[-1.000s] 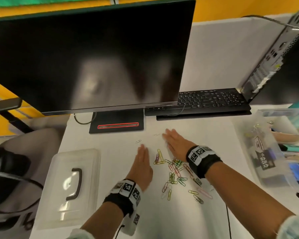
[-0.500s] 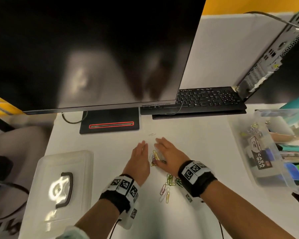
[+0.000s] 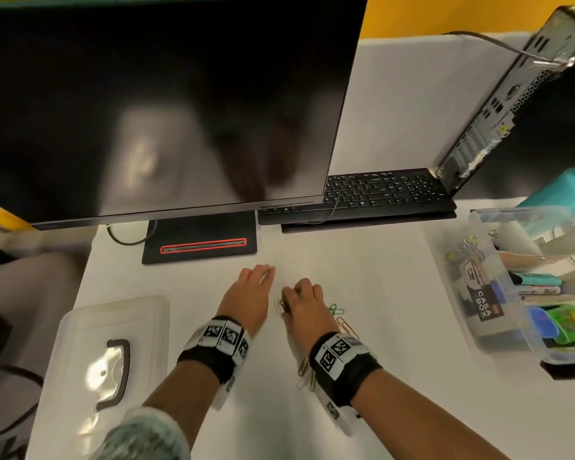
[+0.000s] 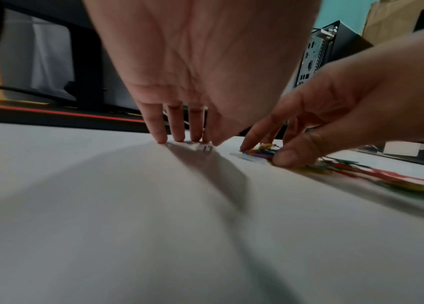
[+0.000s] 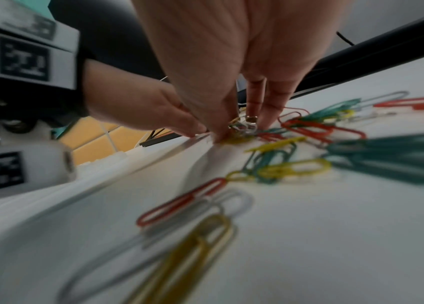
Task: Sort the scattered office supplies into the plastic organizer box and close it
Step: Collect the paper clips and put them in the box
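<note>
Right wrist view: my right hand [image 5: 234, 67] pinched clips from the paper clips [image 5: 291, 144] heaped on the desk [image 5: 309, 236], left hand [image 3: 246, 298] flat alongside; best raked together, then lifted.

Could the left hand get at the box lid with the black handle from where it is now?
Probably yes. The lid lies on the table to the left of the left hand, with only bare tabletop between them, and that hand holds nothing, its fingertips just touching the surface.
</note>
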### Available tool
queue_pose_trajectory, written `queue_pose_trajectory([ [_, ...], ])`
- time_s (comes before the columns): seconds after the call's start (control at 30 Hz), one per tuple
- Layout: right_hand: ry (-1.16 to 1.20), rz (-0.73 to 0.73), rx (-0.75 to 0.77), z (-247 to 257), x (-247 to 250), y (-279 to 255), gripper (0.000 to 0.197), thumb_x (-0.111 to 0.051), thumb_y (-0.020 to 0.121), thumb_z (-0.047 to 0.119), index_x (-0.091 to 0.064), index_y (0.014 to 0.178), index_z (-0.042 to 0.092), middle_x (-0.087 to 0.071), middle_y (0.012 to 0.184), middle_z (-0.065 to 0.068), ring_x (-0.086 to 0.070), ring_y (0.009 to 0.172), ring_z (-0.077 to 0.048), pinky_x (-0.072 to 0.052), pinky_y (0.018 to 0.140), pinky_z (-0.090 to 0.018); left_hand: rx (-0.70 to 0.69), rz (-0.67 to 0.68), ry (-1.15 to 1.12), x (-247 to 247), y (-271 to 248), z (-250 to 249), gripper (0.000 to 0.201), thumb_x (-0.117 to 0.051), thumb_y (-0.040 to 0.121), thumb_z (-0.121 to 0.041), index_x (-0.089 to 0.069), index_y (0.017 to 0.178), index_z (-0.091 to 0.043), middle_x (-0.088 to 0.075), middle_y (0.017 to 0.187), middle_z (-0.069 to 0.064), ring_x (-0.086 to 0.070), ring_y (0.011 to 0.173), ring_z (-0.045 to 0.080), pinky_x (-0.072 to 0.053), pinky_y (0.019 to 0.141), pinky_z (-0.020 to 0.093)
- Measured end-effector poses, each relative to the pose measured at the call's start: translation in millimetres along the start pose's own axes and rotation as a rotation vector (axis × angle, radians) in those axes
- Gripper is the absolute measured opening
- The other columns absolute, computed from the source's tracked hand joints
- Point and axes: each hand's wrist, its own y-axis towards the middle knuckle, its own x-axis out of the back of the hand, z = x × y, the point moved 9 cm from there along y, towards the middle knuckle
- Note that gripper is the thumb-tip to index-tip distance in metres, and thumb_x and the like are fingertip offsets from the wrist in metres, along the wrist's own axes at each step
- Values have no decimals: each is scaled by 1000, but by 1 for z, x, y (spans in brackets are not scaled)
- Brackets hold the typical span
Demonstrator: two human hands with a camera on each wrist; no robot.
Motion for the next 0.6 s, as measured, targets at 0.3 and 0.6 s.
queue_pose_trajectory([
  [0.3, -5, 53, 104, -5, 2, -7, 38, -44, 86, -8, -54, 120, 5, -49, 121, -15, -45, 112, -29, -45, 84, -37, 124, -36, -166, -10, -51, 19, 39, -41, 96, -17, -48, 134, -18, -48, 123, 2, -47, 110, 20, -50, 82, 32],
  [0.6, 450, 149, -150, -43, 23, -9, 21, -51, 96, 21, -61, 104, 5, -58, 92, -7, -53, 79, -17, -41, 69, -22, 305, -123, -376, 0, -52, 37, 18, -57, 87, -17, -64, 104, -18, -62, 96, -2, -60, 88, 14, -44, 76, 21],
])
